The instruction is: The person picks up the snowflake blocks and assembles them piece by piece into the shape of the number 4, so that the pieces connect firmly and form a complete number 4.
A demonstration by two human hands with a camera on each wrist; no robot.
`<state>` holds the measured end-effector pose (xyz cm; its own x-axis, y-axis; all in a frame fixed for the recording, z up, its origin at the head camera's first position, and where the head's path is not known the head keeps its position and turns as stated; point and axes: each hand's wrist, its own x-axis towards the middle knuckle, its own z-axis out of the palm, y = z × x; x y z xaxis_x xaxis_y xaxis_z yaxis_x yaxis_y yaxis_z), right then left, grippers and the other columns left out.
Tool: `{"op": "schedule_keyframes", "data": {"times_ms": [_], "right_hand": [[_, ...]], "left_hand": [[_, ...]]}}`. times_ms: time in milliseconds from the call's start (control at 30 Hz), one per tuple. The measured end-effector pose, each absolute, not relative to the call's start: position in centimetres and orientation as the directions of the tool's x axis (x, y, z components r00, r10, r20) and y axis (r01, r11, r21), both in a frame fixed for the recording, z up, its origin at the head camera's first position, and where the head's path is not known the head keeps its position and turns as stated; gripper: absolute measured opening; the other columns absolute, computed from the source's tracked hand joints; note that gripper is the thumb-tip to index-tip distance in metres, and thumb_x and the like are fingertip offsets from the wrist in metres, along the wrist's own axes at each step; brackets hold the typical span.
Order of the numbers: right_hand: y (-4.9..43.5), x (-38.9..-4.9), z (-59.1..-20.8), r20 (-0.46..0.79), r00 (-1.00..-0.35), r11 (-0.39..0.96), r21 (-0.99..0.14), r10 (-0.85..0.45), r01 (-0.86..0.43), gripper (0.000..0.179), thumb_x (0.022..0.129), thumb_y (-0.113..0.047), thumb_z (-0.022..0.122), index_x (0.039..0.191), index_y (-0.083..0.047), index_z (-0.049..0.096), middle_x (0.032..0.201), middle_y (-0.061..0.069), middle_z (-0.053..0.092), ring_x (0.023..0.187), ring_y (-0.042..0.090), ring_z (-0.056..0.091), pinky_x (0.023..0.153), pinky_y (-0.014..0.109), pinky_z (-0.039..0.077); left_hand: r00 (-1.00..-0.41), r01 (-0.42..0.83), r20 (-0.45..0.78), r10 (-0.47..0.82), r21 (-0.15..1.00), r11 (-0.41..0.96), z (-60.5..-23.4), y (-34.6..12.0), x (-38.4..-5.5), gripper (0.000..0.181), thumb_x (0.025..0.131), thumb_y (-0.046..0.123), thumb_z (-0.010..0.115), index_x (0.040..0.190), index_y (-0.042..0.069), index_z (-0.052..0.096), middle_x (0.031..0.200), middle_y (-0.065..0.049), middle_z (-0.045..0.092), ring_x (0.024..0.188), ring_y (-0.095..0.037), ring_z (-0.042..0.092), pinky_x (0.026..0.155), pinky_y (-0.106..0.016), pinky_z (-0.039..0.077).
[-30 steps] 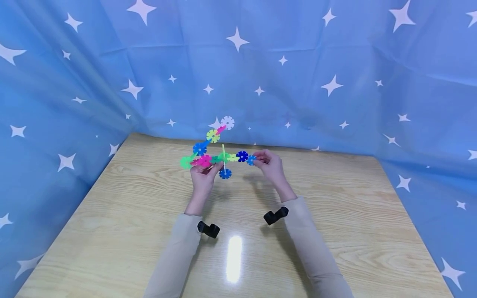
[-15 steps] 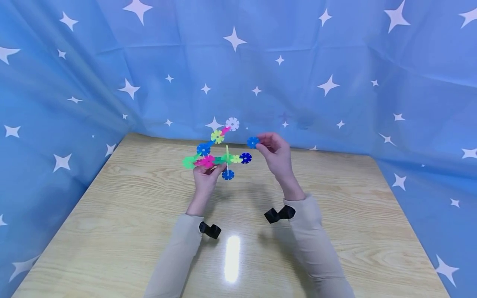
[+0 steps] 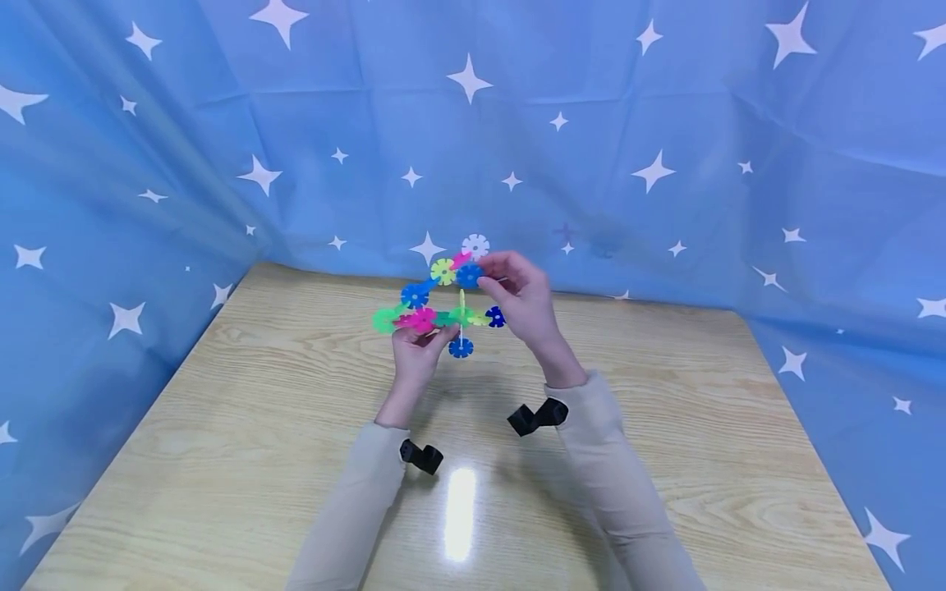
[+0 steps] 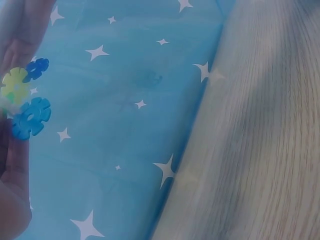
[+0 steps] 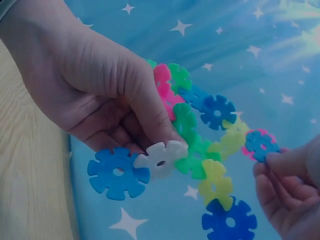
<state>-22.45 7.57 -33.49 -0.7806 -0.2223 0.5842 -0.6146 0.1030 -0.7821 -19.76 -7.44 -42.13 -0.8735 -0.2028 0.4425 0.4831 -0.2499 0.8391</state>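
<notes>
My left hand (image 3: 417,357) grips a chain of slotted snowflake discs above the table, thumb and fingers pinching it near the pink disc (image 3: 423,319). One branch climbs through a blue disc (image 3: 415,296) and a yellow disc (image 3: 443,272) to a clear white disc (image 3: 475,245). Another runs right to a dark blue disc (image 3: 495,317); a blue disc (image 5: 119,172) hangs below on a white disc (image 5: 161,159). My right hand (image 3: 525,308) pinches a loose blue disc (image 5: 262,146) in front of a pink disc (image 5: 247,152); whether they touch, I cannot tell.
A wood-grain table (image 3: 244,427) lies beneath both hands, with a bright light reflection near its front. Blue cloth with white stars (image 3: 562,197) hangs behind and at both sides. Black wrist cameras (image 3: 423,456) sit on both sleeves.
My right hand has pulled the blue disc off the dark blue disc's end, raised it, then moved it left to the upper branch. My left hand has drifted slightly right with the chain.
</notes>
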Motion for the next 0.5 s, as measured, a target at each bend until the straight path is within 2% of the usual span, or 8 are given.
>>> {"op": "schedule_keyframes", "data": {"times_ms": [33, 133, 333, 433, 500], "right_hand": [[7.5, -22.4, -33.5, 0.582, -0.779, 0.106, -0.781, -0.231, -0.615, 0.016, 0.088, 0.006, 0.060, 0.104, 0.009, 0.060, 0.090, 0.022, 0.062, 0.078, 0.020, 0.058, 0.062, 0.020, 0.049], [7.4, -22.5, -33.5, 0.581, -0.774, 0.116, -0.776, -0.251, -0.620, 0.016, 0.088, 0.006, 0.059, 0.103, 0.010, 0.060, 0.089, 0.021, 0.062, 0.077, 0.022, 0.058, 0.061, 0.020, 0.049], [7.3, -22.5, -33.5, 0.589, -0.759, 0.151, -0.753, -0.278, -0.640, 0.013, 0.090, 0.005, 0.057, 0.102, 0.007, 0.062, 0.088, 0.016, 0.062, 0.076, 0.017, 0.058, 0.062, 0.021, 0.051], [7.1, -21.7, -32.4, 0.585, -0.757, 0.169, -0.747, -0.291, -0.643, 0.013, 0.089, 0.008, 0.056, 0.101, 0.010, 0.061, 0.089, 0.020, 0.061, 0.077, 0.025, 0.058, 0.064, 0.019, 0.050], [7.0, -20.9, -31.5, 0.582, -0.756, 0.184, -0.743, -0.299, -0.644, 0.013, 0.089, 0.012, 0.054, 0.101, 0.013, 0.060, 0.089, 0.024, 0.060, 0.078, 0.030, 0.057, 0.064, 0.018, 0.049]], "left_hand": [[-0.874, 0.482, 0.442, -0.203, 0.842, -0.243, -42.4, -7.4, -20.0, 0.004, 0.080, -0.017, 0.063, 0.082, -0.015, 0.065, 0.076, 0.013, 0.069, 0.071, -0.004, 0.067, 0.070, -0.023, 0.057], [-0.866, 0.496, 0.460, -0.195, 0.841, -0.218, -42.5, -7.4, -20.1, 0.012, 0.080, -0.015, 0.064, 0.088, -0.023, 0.059, 0.077, 0.015, 0.068, 0.071, -0.004, 0.067, 0.070, -0.023, 0.057], [-0.866, 0.497, 0.463, -0.192, 0.841, -0.214, -42.6, -7.5, -20.0, 0.013, 0.080, -0.014, 0.065, 0.088, -0.022, 0.059, 0.078, 0.016, 0.069, 0.072, -0.004, 0.067, 0.070, -0.024, 0.058], [-0.876, 0.478, 0.441, -0.196, 0.849, -0.226, -42.6, -7.5, -20.0, 0.014, 0.080, -0.012, 0.067, 0.087, -0.022, 0.059, 0.077, 0.013, 0.069, 0.071, -0.005, 0.067, 0.070, -0.025, 0.058], [-0.880, 0.470, 0.432, -0.198, 0.849, -0.241, -42.6, -7.5, -20.0, 0.012, 0.079, -0.010, 0.068, 0.085, -0.019, 0.061, 0.077, 0.007, 0.070, 0.071, -0.006, 0.067, 0.070, -0.025, 0.058]]}}
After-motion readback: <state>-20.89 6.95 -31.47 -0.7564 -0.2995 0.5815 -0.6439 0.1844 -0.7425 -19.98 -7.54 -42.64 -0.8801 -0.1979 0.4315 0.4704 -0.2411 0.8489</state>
